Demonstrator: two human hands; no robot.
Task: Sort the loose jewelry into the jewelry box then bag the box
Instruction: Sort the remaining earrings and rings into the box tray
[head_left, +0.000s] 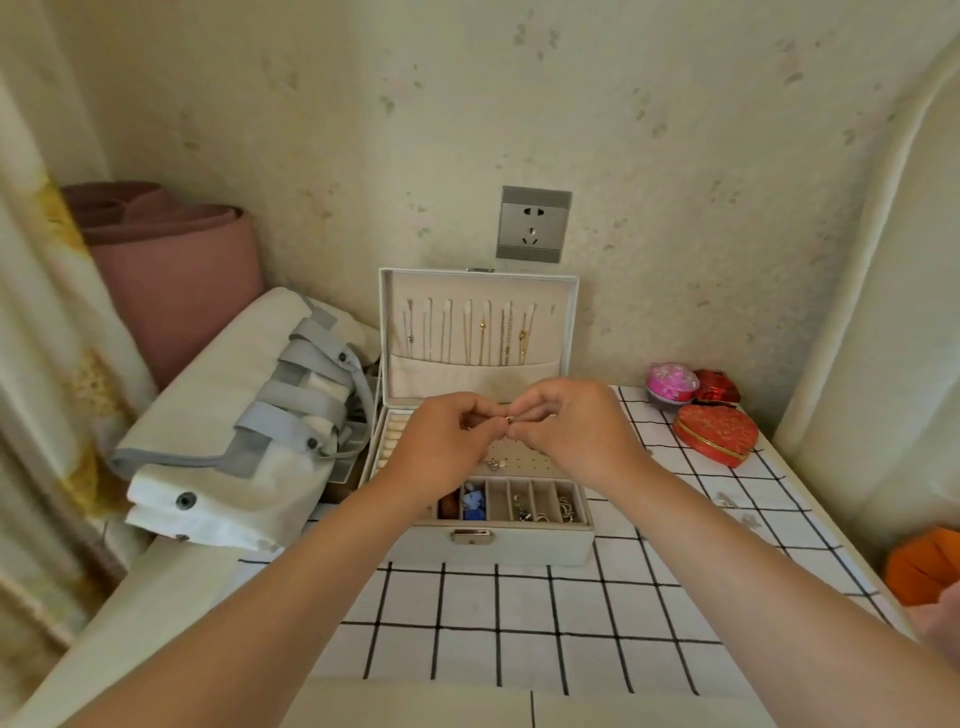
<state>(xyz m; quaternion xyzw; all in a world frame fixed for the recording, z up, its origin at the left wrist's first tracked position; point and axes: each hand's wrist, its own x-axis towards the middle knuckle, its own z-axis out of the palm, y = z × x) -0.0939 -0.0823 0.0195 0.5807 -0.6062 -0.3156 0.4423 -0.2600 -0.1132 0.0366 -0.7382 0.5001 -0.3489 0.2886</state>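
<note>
A grid-patterned bench (519, 623) is carrying the open jewelry box (519, 552), its front compartments (498, 501) already holding pieces. Above its tray (519, 457) the left grip (447, 441) and right grip (566, 431) are both pinching one small gold piece (510, 419), apparently working its clasp before stowing it. Beyond, necklaces (483, 338) are hanging in the raised lid (478, 283); the bag (223, 415) is waiting at left.

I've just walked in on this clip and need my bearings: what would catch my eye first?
The left hand and right hand meet mid-frame, pinching a small gold piece above the open jewelry box. Thin chains hang in its raised lid. A red heart-shaped box sits on the checked cloth to the right.
</note>
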